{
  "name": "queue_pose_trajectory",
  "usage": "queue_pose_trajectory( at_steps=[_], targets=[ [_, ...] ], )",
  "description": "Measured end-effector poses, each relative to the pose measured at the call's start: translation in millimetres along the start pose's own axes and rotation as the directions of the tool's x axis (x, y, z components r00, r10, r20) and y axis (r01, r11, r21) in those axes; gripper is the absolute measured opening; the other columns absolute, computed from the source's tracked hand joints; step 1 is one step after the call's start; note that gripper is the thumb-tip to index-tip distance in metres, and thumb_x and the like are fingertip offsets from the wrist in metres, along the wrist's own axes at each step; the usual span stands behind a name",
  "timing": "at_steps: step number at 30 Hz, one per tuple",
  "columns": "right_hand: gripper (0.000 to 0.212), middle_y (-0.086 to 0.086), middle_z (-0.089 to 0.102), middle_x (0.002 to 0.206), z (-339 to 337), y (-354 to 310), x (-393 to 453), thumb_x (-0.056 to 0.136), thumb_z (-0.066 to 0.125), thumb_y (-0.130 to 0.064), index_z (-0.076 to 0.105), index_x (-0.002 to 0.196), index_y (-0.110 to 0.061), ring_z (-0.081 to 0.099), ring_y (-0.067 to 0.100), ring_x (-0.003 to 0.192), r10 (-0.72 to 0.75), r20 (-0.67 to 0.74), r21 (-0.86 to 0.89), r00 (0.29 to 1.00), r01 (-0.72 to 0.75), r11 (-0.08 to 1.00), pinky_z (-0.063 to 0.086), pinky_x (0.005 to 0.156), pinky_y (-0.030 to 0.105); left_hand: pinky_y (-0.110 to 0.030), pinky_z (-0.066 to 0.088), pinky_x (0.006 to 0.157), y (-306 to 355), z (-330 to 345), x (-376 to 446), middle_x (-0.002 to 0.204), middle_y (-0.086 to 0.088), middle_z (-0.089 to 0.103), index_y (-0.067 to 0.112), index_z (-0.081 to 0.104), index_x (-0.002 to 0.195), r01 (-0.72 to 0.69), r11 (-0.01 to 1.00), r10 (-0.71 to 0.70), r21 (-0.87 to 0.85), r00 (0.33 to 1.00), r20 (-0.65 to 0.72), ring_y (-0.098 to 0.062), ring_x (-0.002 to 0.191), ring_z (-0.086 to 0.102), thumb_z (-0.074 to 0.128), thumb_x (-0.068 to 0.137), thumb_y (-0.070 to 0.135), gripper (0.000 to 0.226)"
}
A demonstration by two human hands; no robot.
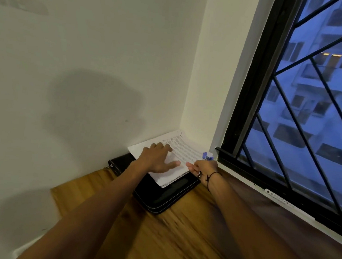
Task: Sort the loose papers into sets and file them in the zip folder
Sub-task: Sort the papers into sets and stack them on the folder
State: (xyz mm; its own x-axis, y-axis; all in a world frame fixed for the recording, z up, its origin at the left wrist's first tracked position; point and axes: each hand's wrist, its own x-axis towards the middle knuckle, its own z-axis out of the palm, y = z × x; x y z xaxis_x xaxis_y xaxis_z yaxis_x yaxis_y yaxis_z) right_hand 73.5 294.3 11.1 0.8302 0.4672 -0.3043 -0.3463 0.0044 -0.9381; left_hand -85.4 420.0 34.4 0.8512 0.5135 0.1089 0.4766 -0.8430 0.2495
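— Papers (169,160) where?
— Far corner, stacked on the folder (160,198); left hand (157,159) flat on top, right hand (202,169) gripping a pen (204,163).
— Handling?
— Light, floppy, likely slippery; pinch the near edge.

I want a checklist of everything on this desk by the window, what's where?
Surface: wooden desk, set into the corner between the wall and the window.
Job's things: stack of papers lying on the black zip folder, which looks closed.
Clutter: nothing seen.
Hands: left hand rests flat on the papers, fingers spread; right hand at the stack's right edge, holding a pen with a blue top.
Cables: nothing seen; only a black cord on the right wrist.
Surroundings: pale wall; barred window with apartment blocks outside in dim light.
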Motion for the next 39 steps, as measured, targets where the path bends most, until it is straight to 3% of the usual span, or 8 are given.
queue_pose_trajectory(
  at_steps=[6, 9, 13, 17, 20, 25, 30, 39],
  targets=[
    [0.021, 0.018, 0.073, 0.09, -0.2, 0.8, 3.1, 0.092, 0.069, -0.004, 0.064, 0.112, 0.003, 0.064, 0.017, 0.051, -0.233, -0.118, -0.34, 0.965, 0.182, 0.923, 0.048, 0.039, 0.019, -0.052, 0.031, 0.114, -2.6, 20.6, -7.8, 0.155, -0.004, 0.037, 0.027, 0.033, 0.152, -0.145, 0.983, 0.135, 0.116, 0.987, 0.09, -0.029, 0.141, 0.037, 0.056, 0.077, 0.084, 0.097],
    [0.028, 0.018, 0.072, 0.106, -4.4, -1.6, 6.6, 0.09, 0.072, -0.008, 0.062, 0.116, -0.001, 0.066, 0.024, 0.066, -0.285, -0.135, -0.487, 0.949, 0.187, 0.853, 0.042, 0.035, 0.015, -0.052, 0.033, 0.113, -3.0, 27.1, -7.3, 0.153, -0.004, 0.04, 0.026, 0.036, 0.15, -0.15, 0.982, 0.146, 0.117, 0.988, 0.042, -0.028, 0.139, 0.04, 0.056, 0.082, 0.077, 0.087],
    [0.032, 0.015, 0.069, 0.114, 2.5, -8.6, 6.4, 0.087, 0.071, -0.012, 0.059, 0.115, -0.003, 0.072, 0.033, 0.09, -0.354, -0.079, -0.653, 0.932, 0.22, 0.725, 0.061, 0.064, 0.031, -0.052, 0.032, 0.114, 1.4, 33.5, -9.1, 0.155, -0.002, 0.04, 0.028, 0.039, 0.149, -0.159, 0.985, 0.163, 0.069, 0.984, -0.067, -0.026, 0.14, 0.041, 0.057, 0.079, 0.078, 0.087],
    [0.039, 0.016, 0.062, 0.126, 23.0, -20.7, -3.7, 0.094, 0.068, -0.015, 0.052, 0.127, -0.001, 0.064, 0.035, 0.111, -0.371, 0.083, -0.784, 0.925, 0.29, 0.549, 0.054, 0.082, 0.035, -0.052, 0.033, 0.113, -7.8, 30.2, -14.2, 0.153, 0.001, 0.043, 0.031, 0.043, 0.145, -0.065, 0.996, 0.056, -0.063, 0.99, -0.133, -0.024, 0.138, 0.043, 0.05, 0.074, 0.09, 0.092],
    [0.045, 0.019, 0.055, 0.137, 39.6, -26.1, -8.8, 0.097, 0.066, -0.016, 0.043, 0.134, -0.002, 0.057, 0.04, 0.122, -0.399, 0.154, -0.831, 0.904, 0.336, 0.443, 0.049, 0.096, 0.041, -0.052, 0.034, 0.113, -26.2, 25.6, -19.1, 0.148, 0.002, 0.047, 0.031, 0.048, 0.139, 0.021, 0.99, -0.055, -0.14, 0.967, -0.25, -0.021, 0.135, 0.046, 0.054, 0.083, 0.078, 0.073],
    [0.042, 0.021, 0.052, 0.136, 61.4, -24.5, -5.4, 0.098, 0.065, -0.024, 0.051, 0.131, -0.002, 0.056, 0.042, 0.12, -0.404, 0.273, -0.868, 0.873, 0.404, 0.287, 0.05, 0.094, 0.044, -0.049, 0.041, 0.107, -62.4, 23.9, -33.6, 0.138, -0.004, 0.053, 0.023, 0.053, 0.13, 0.156, 0.97, -0.217, -0.188, 0.903, -0.37, -0.025, 0.126, 0.051, 0.061, 0.093, 0.052, 0.048],
    [0.045, 0.018, 0.05, 0.132, 66.3, -8.3, -2.0, 0.097, 0.064, -0.04, 0.055, 0.125, -0.006, 0.048, 0.036, 0.125, -0.399, 0.335, -0.886, 0.854, 0.43, 0.176, 0.047, 0.093, 0.043, -0.047, 0.048, 0.096, -76.5, 28.8, -44.3, 0.128, -0.01, 0.055, 0.016, 0.05, 0.128, 0.288, 0.935, -0.351, -0.207, 0.833, -0.427, -0.03, 0.116, 0.055, 0.056, 0.094, 0.053, 0.051],
    [0.105, 0.014, 0.036, 0.151, 11.6, 14.5, -6.7, 0.074, 0.051, -0.089, 0.027, 0.151, -0.023, 0.032, 0.038, 0.142, -0.296, 0.222, -0.96, 0.929, 0.261, 0.1, 0.029, 0.111, 0.068, -0.052, 0.033, 0.113, -70.8, 14.9, -31.3, 0.148, -0.018, 0.049, 0.022, 0.027, 0.154, 0.383, 0.914, -0.401, -0.138, 0.904, -0.148, -0.041, 0.136, 0.043, 0.044, 0.089, 0.079, 0.088]
  ],
)
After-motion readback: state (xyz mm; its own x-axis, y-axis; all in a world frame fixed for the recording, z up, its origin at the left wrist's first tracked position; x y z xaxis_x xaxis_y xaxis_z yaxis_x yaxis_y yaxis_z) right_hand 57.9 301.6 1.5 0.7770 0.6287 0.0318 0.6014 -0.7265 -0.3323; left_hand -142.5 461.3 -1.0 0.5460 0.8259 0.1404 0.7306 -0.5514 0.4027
